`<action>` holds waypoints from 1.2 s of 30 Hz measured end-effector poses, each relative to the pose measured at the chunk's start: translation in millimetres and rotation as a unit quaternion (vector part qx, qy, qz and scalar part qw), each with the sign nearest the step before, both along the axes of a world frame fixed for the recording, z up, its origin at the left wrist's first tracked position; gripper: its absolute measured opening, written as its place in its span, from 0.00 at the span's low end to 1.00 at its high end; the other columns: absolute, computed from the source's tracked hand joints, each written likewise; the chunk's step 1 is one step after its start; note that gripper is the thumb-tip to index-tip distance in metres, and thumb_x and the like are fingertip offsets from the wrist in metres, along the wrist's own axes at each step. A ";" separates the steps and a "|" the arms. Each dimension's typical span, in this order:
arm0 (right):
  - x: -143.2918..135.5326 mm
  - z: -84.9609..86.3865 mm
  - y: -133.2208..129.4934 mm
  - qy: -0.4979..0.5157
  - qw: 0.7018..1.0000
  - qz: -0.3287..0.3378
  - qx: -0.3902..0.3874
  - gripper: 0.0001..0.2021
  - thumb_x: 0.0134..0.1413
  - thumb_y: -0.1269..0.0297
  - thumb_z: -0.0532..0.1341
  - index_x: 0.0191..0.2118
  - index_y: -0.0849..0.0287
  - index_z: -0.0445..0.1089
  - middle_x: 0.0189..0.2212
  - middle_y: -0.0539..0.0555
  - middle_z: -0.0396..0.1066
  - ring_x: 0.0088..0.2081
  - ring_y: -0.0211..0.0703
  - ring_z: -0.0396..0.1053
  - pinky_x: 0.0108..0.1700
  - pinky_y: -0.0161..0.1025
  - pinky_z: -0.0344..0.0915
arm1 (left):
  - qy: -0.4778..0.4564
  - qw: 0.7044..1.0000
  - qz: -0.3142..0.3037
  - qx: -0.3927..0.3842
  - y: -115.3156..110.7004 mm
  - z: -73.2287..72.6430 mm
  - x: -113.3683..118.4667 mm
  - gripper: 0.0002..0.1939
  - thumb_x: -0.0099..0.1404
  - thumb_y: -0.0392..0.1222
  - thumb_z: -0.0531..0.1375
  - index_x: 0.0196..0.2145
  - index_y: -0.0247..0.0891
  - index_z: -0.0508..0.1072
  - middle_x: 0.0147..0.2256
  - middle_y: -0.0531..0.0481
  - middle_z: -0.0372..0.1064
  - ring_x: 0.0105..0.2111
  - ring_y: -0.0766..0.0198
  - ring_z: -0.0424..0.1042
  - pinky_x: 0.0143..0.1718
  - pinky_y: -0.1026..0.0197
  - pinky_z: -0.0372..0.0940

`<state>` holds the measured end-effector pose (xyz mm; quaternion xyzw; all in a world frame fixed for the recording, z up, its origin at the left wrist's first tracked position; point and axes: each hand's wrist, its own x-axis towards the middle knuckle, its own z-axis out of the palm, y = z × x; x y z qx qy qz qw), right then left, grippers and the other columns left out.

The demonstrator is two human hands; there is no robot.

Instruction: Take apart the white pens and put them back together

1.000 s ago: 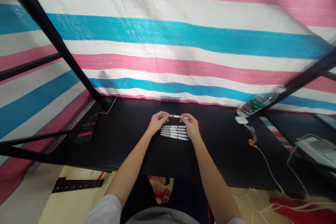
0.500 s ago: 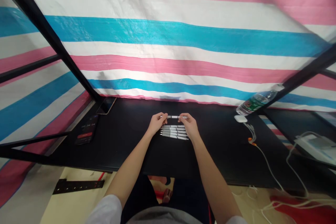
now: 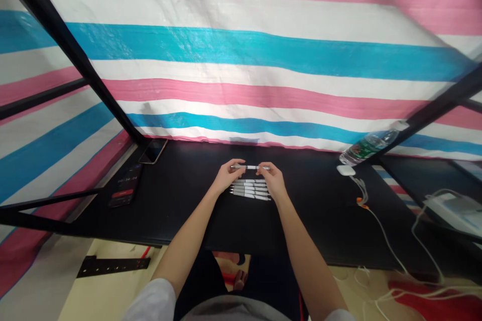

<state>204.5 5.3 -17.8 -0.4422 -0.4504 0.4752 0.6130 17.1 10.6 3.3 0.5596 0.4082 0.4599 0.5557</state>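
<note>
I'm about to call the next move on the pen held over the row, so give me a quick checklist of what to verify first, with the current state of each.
1. Pen gripped at both ends, left hand and right hand: ok.
2. Held pen level and parallel to the row of pens: ok.
3. Held pen clear of the row, just behind it: ok.
4. Row lies straight on the black table, four pens side by side: ok.
5. Pen tip out or retracted: cannot tell, too small.
6. Bare table behind the row, phones and water bottle far off: ok.

no legible text, phone (image 3: 125, 185) screen digits too small to read
</note>
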 end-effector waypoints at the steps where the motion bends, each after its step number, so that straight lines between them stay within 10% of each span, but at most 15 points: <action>1: 0.0 1.2 -0.4 0.000 1.000 -0.001 -0.002 0.14 0.42 0.53 0.69 0.32 0.56 0.72 0.24 0.49 0.71 0.28 0.41 0.70 0.38 0.40 0.66 | 0.004 1.000 -0.004 -0.001 0.0 -0.3 -0.2 0.22 0.55 0.50 0.67 0.44 0.36 0.74 0.27 0.50 0.71 0.21 0.71 0.63 0.21 0.68 0.55; 8: 0.8 2.2 -0.4 0.003 1.000 0.004 0.002 0.12 0.41 0.56 0.69 0.31 0.56 0.72 0.25 0.49 0.71 0.29 0.41 0.70 0.38 0.40 0.66 | 0.019 0.999 0.048 -0.009 2.0 -0.7 1.5 0.20 0.58 0.56 0.62 0.27 0.33 0.72 0.21 0.50 0.68 0.19 0.71 0.61 0.20 0.67 0.53; 15: 2.8 5.8 -4.4 -0.089 0.996 0.015 0.022 0.10 0.46 0.56 0.66 0.32 0.56 0.72 0.27 0.50 0.71 0.29 0.41 0.70 0.34 0.38 0.66 | -0.076 0.996 0.031 -0.014 1.5 1.1 0.9 0.17 0.54 0.50 0.67 0.35 0.33 0.75 0.23 0.53 0.68 0.19 0.72 0.62 0.23 0.66 0.56; 27: -2.4 10.7 -15.2 -0.473 0.855 -0.020 0.214 0.15 0.61 0.66 0.54 0.49 0.56 0.74 0.28 0.54 0.70 0.32 0.44 0.66 0.42 0.42 0.63 | -0.002 0.999 0.011 0.036 -0.1 -1.1 2.5 0.18 0.56 0.50 0.66 0.38 0.33 0.78 0.27 0.49 0.71 0.22 0.70 0.63 0.25 0.65 0.59; 36: -7.2 11.0 -19.4 -0.443 0.866 0.006 0.233 0.20 0.60 0.71 0.51 0.54 0.55 0.70 0.38 0.56 0.73 0.39 0.45 0.69 0.46 0.41 0.67 | 0.037 0.998 0.014 0.050 -3.7 3.7 3.9 0.18 0.57 0.50 0.65 0.38 0.33 0.78 0.29 0.47 0.73 0.23 0.69 0.64 0.26 0.65 0.59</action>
